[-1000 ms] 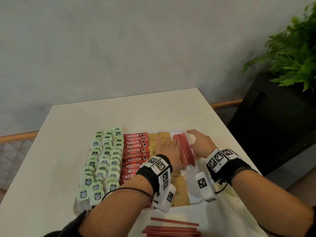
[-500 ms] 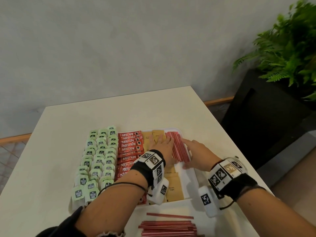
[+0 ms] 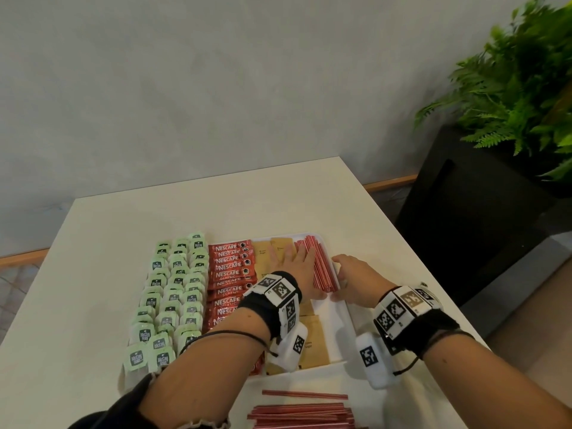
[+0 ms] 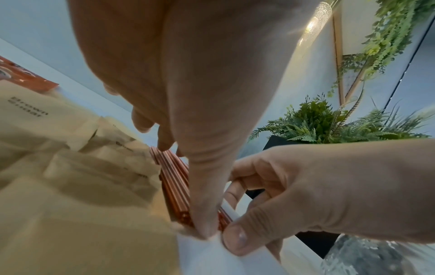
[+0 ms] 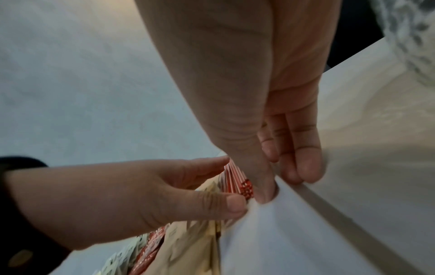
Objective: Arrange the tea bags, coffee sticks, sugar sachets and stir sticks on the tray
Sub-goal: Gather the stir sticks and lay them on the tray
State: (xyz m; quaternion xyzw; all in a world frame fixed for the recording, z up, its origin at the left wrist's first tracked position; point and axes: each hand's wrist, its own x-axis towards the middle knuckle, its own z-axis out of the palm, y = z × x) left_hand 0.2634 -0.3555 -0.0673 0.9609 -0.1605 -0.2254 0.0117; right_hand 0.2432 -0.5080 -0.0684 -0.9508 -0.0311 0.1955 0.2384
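Note:
A white tray [image 3: 347, 314] holds green tea bags [image 3: 173, 292], red coffee sticks [image 3: 229, 274], brown sugar sachets [image 3: 311, 339] and a row of red stir sticks [image 3: 323, 270] along its right side. My left hand [image 3: 294, 263] lies flat with straight fingers over the sachets and against the left side of the stir sticks [image 4: 174, 184]. Its thumb reaches their near ends. My right hand [image 3: 353, 275] is at the tray's right rim [image 5: 329, 210]. Its thumb presses the near ends of the stir sticks [image 5: 237, 178] and its fingers rest outside the rim.
More red stir sticks [image 3: 303, 413] lie loose on the white table [image 3: 93, 243] in front of the tray. A black planter [image 3: 464, 230] with a green fern [image 3: 520, 88] stands just past the table's right edge. A grey wall rises behind.
My right hand has drawn back along the tray's right rim from the far end of the stir sticks to their near ends. The left hand stays flat beside them.

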